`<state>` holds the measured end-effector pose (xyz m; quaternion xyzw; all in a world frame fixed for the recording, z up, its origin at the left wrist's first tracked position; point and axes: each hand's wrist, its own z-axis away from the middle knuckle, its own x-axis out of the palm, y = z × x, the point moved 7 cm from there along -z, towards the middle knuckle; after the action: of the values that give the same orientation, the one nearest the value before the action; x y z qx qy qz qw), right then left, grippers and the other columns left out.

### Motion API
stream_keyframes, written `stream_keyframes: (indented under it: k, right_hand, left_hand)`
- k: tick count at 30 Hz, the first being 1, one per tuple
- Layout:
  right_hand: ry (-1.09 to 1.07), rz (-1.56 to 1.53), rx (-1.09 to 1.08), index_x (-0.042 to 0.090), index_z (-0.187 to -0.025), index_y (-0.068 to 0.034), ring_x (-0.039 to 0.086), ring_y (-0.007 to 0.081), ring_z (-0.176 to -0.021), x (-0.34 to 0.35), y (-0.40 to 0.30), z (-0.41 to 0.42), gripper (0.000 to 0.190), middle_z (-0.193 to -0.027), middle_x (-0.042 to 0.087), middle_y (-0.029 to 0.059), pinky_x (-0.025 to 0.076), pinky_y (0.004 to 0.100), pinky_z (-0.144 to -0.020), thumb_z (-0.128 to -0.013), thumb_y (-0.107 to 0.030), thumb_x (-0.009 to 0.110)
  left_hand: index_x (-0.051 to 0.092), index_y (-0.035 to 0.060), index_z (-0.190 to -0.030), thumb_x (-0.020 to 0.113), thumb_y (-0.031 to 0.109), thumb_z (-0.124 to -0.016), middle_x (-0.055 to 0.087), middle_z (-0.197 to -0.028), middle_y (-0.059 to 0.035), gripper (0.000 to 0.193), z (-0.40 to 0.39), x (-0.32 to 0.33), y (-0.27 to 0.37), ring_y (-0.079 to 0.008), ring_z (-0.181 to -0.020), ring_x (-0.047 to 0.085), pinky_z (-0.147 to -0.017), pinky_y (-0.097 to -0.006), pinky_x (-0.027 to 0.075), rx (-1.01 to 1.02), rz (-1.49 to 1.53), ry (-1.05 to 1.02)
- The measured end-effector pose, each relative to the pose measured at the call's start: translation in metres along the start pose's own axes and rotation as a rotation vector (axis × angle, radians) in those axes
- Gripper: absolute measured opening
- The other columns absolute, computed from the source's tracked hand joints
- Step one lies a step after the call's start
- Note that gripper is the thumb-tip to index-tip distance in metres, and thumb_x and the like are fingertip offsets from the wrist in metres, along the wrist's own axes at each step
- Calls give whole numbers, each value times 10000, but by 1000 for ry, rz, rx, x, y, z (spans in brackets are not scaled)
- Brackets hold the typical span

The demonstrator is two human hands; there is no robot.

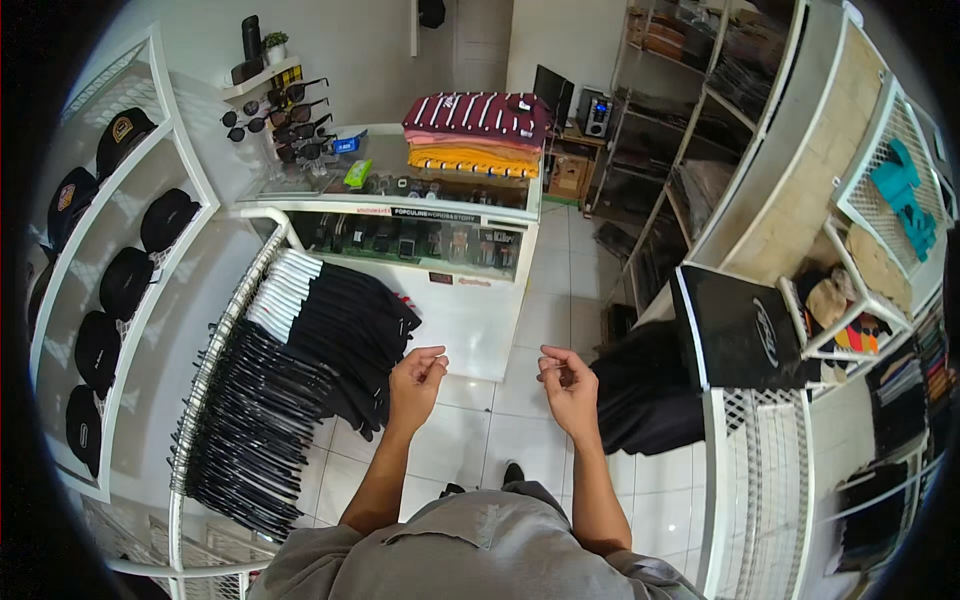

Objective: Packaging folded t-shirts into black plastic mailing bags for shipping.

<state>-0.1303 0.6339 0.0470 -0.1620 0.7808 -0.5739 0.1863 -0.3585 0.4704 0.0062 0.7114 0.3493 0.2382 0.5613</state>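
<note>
Both hands are raised in front of my body, bare and with nothing in them. My left hand has loosely bent fingers, the index finger pointing inward above the thumb. It is near the black garments on the clothes rack, with a small gap in the picture. Mirroring it, my right hand holds its fingers half curled, index and thumb apart. Black cloth hangs just to its right. Between the hands appear the white front of a display counter and the tiled floor.
Black hangers crowd the rack's white rail. Caps line the left wall shelf. Folded shirts and sunglasses top the glass counter. A metal shelving unit and a black box stand right of the aisle.
</note>
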Motion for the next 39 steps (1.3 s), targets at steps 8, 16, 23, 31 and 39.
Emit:
stream_keyframes:
  k: [8,16,23,31,39]
  right_hand:
    - [-83,-143,-56,678,-1204,37,633,100,-842,-13,25,-139,232,-949,676,35,563,272,-771,-998,-64,647]
    - [-73,66,-278,744,-1117,-9,657,119,-764,32,-16,-274,177,-934,711,80,535,276,-688,-964,-50,664]
    - [-85,286,-603,736,-1054,1,710,299,-823,101,-50,-379,151,-954,706,153,556,360,-760,-925,-61,687]
    - [-121,742,-950,703,-1158,-37,628,378,-1081,159,-42,-499,311,-1137,663,170,507,480,-933,-849,-63,718]
    - [-329,867,-758,756,-1162,-51,667,381,-1164,163,-35,-537,295,-1213,724,190,532,447,-1011,-894,-171,729]
  left_hand:
    - [721,6,-1160,712,82,-972,708,-843,-11,203,-59,42,20,-55,-776,631,-673,-217,477,24,-6,67]
    - [721,9,-1172,717,105,-973,717,-905,-15,221,-139,12,32,-69,-802,638,-723,-235,511,16,-107,203]
    - [725,34,-1192,738,109,-951,732,-912,-43,253,-257,13,25,-73,-779,625,-701,-253,515,90,-106,153]
    - [699,28,-1195,733,127,-927,739,-1058,-140,287,-441,37,56,-265,-993,707,-872,-387,556,439,-304,-56]
    - [595,98,-1417,731,191,-819,515,-1521,-192,620,-551,58,40,-358,-1436,451,-1203,-502,336,769,-805,-162]
